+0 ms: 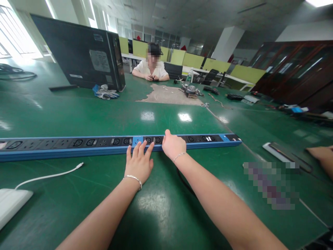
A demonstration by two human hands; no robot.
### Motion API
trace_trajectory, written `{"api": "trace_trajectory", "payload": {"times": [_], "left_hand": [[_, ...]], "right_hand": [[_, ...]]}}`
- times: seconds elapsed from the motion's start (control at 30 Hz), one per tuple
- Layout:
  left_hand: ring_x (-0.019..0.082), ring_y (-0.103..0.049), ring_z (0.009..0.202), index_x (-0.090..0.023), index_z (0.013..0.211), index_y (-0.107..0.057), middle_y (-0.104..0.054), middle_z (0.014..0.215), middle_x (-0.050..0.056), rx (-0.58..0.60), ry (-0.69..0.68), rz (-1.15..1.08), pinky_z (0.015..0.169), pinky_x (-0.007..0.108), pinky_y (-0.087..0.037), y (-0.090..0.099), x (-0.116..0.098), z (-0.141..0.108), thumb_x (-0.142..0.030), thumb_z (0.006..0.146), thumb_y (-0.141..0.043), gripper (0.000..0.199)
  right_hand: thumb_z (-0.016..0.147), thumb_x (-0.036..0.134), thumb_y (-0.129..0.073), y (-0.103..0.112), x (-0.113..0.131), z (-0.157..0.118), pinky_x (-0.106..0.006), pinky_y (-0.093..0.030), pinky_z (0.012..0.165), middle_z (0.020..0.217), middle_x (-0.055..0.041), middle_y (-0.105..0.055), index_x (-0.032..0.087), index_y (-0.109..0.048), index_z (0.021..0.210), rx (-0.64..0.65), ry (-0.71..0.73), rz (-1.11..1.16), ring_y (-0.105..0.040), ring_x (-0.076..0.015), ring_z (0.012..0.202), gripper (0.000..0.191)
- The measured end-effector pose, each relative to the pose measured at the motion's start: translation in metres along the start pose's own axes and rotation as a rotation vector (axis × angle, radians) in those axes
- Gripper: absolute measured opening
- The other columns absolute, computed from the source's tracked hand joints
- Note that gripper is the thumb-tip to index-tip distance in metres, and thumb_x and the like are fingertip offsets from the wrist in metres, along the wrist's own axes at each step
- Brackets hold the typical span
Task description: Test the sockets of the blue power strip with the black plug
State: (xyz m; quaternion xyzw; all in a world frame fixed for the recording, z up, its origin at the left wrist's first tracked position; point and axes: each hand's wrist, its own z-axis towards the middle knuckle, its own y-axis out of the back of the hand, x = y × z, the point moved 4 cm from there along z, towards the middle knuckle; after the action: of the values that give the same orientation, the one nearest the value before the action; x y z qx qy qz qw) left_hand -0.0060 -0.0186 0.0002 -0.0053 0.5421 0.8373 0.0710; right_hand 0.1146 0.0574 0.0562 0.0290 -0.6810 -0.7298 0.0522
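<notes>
A long blue power strip (119,149) with black sockets lies across the green table. My left hand (139,159) rests with spread fingers on its near edge, the fingertips by a blue socket. Just to the right, my right hand (173,144) is closed in a fist over the strip's sockets, thumb uppermost. A black power cable (183,180) runs from under that fist and passes beneath my right forearm. The cable's end, inside the fist, is hidden, so I cannot tell whether it sits in a socket.
On the left are a white device (13,205) with a white cable (52,176), and a black computer case (78,55) with gloves (105,92) beside it. A person (152,66) sits opposite. A phone (278,152) and another person's hand (322,156) are at right.
</notes>
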Motion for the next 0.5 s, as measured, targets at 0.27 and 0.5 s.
{"api": "trace_trajectory", "payload": {"times": [0.27,0.5], "left_hand": [[0.028,-0.036,0.130,-0.027,0.138,-0.040,-0.045,0.141,0.009,0.012,0.004,0.001,0.109,0.054,-0.018,0.004,-0.001,0.002,-0.029,0.082,-0.048,0.057],[0.029,-0.046,0.121,-0.024,0.127,-0.054,-0.054,0.130,0.011,-0.015,0.068,-0.013,0.105,0.052,-0.028,0.015,-0.004,0.009,-0.038,0.087,-0.043,0.044]], "right_hand": [[0.093,0.045,-0.034,-0.002,-0.027,0.012,-0.028,-0.043,0.068,0.087,-0.0057,-0.069,0.024,-0.059,0.097,0.027,0.031,0.193,-0.064,-0.0208,0.082,0.033],[0.093,0.031,-0.037,-0.022,-0.053,-0.006,-0.032,-0.036,0.091,0.111,-0.0097,-0.060,0.022,-0.065,0.108,-0.257,0.244,0.150,-0.051,-0.0212,0.106,0.033]]}}
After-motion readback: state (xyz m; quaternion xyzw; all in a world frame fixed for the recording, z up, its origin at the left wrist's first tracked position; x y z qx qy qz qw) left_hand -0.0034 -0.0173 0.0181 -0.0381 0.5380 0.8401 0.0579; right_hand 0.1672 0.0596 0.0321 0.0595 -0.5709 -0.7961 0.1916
